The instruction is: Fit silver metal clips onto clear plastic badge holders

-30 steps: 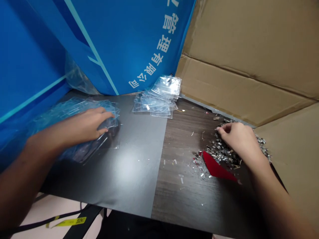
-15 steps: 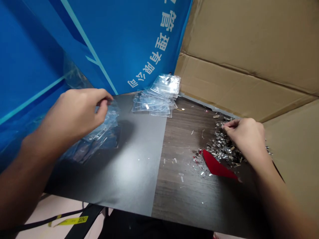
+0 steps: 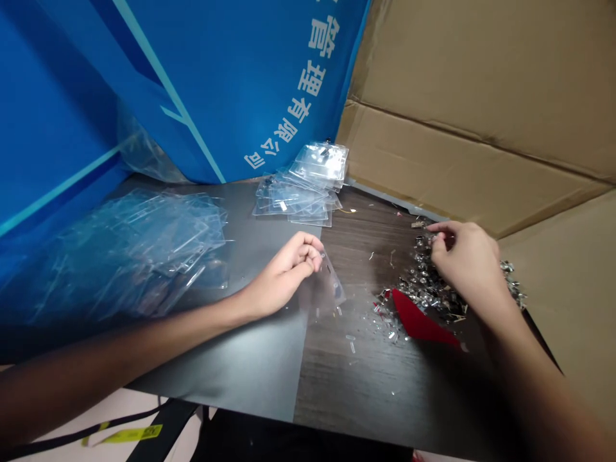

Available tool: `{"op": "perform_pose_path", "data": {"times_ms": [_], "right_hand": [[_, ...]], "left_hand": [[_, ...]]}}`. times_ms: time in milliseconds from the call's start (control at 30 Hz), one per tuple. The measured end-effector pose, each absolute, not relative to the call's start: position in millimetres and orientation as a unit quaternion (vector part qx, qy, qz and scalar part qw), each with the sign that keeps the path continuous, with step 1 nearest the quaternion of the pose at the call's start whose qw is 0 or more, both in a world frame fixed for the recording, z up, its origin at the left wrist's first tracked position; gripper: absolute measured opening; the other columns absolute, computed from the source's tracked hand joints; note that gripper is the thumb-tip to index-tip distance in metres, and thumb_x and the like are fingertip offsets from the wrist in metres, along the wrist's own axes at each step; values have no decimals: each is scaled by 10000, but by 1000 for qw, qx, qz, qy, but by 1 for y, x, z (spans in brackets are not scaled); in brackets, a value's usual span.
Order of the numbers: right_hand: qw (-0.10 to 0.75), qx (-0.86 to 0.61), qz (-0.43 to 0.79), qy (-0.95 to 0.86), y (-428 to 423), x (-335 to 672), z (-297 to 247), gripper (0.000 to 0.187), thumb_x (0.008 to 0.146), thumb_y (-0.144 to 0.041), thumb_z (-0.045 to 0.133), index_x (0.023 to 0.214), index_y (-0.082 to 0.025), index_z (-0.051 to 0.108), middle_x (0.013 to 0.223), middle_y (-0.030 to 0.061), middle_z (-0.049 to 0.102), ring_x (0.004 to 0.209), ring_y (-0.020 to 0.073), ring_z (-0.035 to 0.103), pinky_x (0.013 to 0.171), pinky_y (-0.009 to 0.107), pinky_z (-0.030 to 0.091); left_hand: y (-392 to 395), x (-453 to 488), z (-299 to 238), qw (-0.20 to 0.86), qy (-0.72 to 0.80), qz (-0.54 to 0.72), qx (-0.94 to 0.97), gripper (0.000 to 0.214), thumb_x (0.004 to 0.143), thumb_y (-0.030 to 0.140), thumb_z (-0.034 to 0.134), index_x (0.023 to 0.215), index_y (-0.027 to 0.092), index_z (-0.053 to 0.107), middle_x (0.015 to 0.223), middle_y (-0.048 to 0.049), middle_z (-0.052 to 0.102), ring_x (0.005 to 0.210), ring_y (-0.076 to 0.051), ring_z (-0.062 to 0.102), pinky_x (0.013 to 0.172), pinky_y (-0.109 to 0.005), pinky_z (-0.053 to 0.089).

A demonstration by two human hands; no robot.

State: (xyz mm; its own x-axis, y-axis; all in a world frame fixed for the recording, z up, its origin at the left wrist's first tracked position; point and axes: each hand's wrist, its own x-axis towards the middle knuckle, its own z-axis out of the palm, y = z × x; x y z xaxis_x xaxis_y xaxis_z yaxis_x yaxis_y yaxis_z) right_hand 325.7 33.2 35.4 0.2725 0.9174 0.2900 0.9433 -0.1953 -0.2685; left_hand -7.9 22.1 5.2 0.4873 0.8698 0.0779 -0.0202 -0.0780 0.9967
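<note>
My left hand is shut on the corner of a transparent plastic card sleeve, which hangs over the dark wood tabletop. My right hand pinches a small metal clip at the top of a heap of shiny metal clips. The clip itself is mostly hidden by my fingers. A red plastic piece lies against the heap's near side. Broken transparent bits are scattered beside it.
A loose heap of transparent sleeves lies on a grey sheet at the left. A neater stack of sleeves sits at the back. A blue printed banner and cardboard panels rise behind the table.
My left hand has moved right from the loose sleeves, carrying one sleeve over the wood. My right hand has shifted slightly along the top of the clip heap.
</note>
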Motion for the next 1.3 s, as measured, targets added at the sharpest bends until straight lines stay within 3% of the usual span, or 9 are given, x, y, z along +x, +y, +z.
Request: {"op": "perform_pose_path", "data": {"times_ms": [167,333,567,667,800,967,1067,1200,1300], "right_hand": [[234,-749,-10,-620,27,306,37,374,935,-197,528,1133,-149,841,947,176,749,903,351,717,951,519,553],[319,-683,116,-647,11,275,29,439,939,-181,506,1281,-213,779,1065,113,663,822,232,686,816,387,562],[328,-530,350,-700,-32,221,33,272,1070,-204,473,1034,-235,740,1052,50,712,981,221,656,895,374,498],[297,-465,420,-721,-44,205,35,200,1089,-314,603,966,-228,735,974,21,691,875,183,632,781,317,472],[328,-407,393,-756,-51,196,29,267,1069,-240,645,803,-213,653,750,-27,570,670,134,509,624,283,386],[422,-406,277,-762,-59,191,22,257,1036,-155,614,788,-221,616,729,-9,567,652,146,525,588,294,411],[452,-398,233,-764,-61,189,22,209,1035,-121,607,866,-220,678,746,7,608,653,156,549,588,303,448],[445,-396,283,-752,-60,190,24,123,1017,-141,673,1045,-220,763,880,33,669,737,164,600,653,302,519],[422,-414,378,-713,-58,192,25,293,991,-150,687,1264,-238,743,1038,53,657,862,179,651,725,306,574]], "left_hand": [[10,-12,6,598,305,354,651,242,1052,353,641,1205,209,521,867,35,405,785,-158,414,760,-333,385],[3,-16,8,572,299,337,685,267,1046,312,626,1272,235,507,914,16,385,820,-168,409,769,-336,404],[-4,-19,6,467,281,353,761,572,946,184,619,1460,262,380,1017,-18,409,898,-198,461,816,-361,469],[-5,-18,7,373,252,358,818,703,868,106,620,1496,268,348,1086,-42,427,955,-220,483,852,-385,496],[-7,-15,10,275,243,372,853,785,806,84,634,1513,279,354,1172,-82,465,1054,-271,517,899,-430,533],[-20,-7,12,197,346,402,825,801,745,61,641,1470,286,386,1384,-144,452,1350,-372,487,1147,-592,493],[-28,-3,9,260,385,422,779,790,805,48,632,1503,287,352,1483,-160,430,1468,-367,466,1245,-623,444],[-29,-2,5,427,390,415,702,690,960,97,578,1557,310,303,1381,-128,548,1286,-266,622,1165,-541,528],[-20,-6,4,495,380,422,657,589,1019,162,567,1545,310,347,1304,-105,598,1178,-225,665,1113,-477,558]]}}
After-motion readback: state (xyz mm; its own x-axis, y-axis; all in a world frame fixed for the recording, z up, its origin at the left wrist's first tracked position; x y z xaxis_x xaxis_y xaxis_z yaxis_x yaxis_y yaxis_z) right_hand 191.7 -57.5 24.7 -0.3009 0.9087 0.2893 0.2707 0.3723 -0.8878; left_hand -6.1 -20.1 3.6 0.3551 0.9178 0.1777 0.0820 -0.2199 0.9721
